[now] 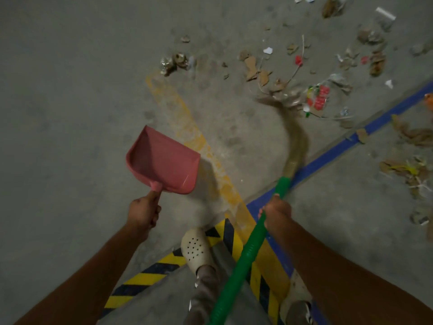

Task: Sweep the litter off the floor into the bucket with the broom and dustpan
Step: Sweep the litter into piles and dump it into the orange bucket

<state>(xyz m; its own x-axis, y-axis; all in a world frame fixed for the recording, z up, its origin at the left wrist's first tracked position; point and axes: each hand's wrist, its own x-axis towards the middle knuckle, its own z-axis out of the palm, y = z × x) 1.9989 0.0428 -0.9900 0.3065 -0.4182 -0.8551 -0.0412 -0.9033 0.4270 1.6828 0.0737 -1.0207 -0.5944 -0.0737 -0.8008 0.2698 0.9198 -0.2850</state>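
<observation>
Grey concrete makes the floor of this dim place, and painted lines cross it: a worn yellow line, a blue line and a black-and-yellow hazard stripe beside the person's pale shoe. Most of the litter lies scattered in the upper right of the view, well apart from the dustpan; it is cardboard scraps, a red wrapper, small white bits and dry brown pieces. The left hand has its fingers curled round the short handle of the pink dustpan, which seems lifted off the floor, tilted, and with nothing in it. The right hand is wrapped round the green handle of the broom, on the part close to the bristles. These bend in a long curve, and their blurred tips reach the near edge of the litter. The bucket is not in view. I judge the litter to be light and loose, so it will slide easily, and the thin wrapper may slip past the pan. The bristles look soft, so hard pressing would only bend them more. The dustpan looks like stiff, light plastic; its handle is the right place to hold it, with the front lip flat on the floor. The ribbed broom handle should not be slippery.
</observation>
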